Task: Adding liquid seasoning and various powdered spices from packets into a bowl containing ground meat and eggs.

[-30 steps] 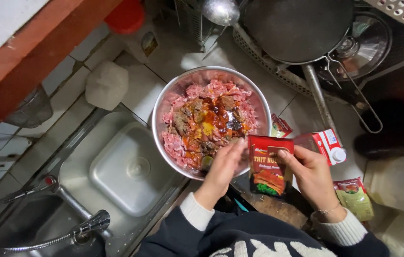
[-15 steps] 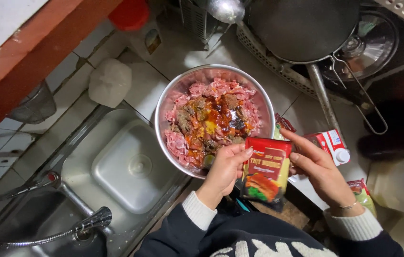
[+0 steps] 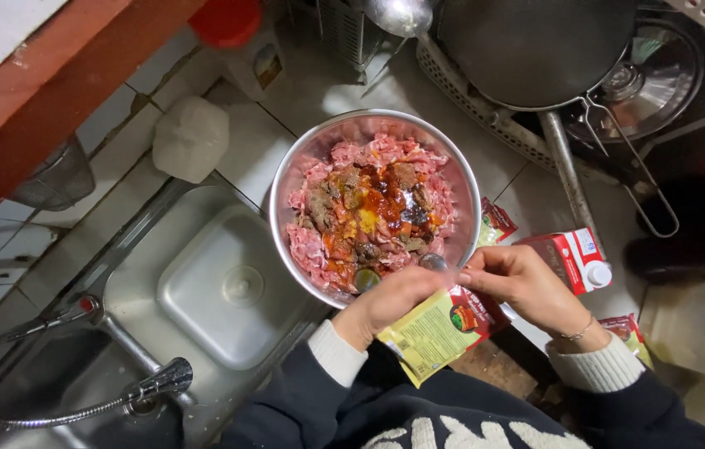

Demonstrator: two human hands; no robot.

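In the head view, the left hand [image 3: 387, 301] and the right hand [image 3: 520, 285] meet at the lower centre of the frame, both pinching the top edge of a flat, glossy seasoning packet, red on one face and yellow-green on the other [image 3: 438, 330]. The left fingers curl closed over the packet's upper edge; the right thumb and forefinger press together on its red corner, the other fingers bent loosely behind. The packet hangs tilted just below the near rim of a round, shiny stainless-steel bowl [image 3: 286, 193] at the frame's centre, filled with lumpy pink minced meat [image 3: 311, 245] topped with brown powders and a wet red-orange sauce.

To the lower left lies a dull metal sink [image 3: 228, 287] with a curved chrome tap [image 3: 157, 384]. A white crumpled plastic bag [image 3: 190, 137] sits on the pale tiled counter at upper left. At upper right, a dark round pan with a long metal handle [image 3: 535, 46] rests beside a glass lid. A small red-and-white carton with a round white cap [image 3: 573, 258] lies right of the bowl.
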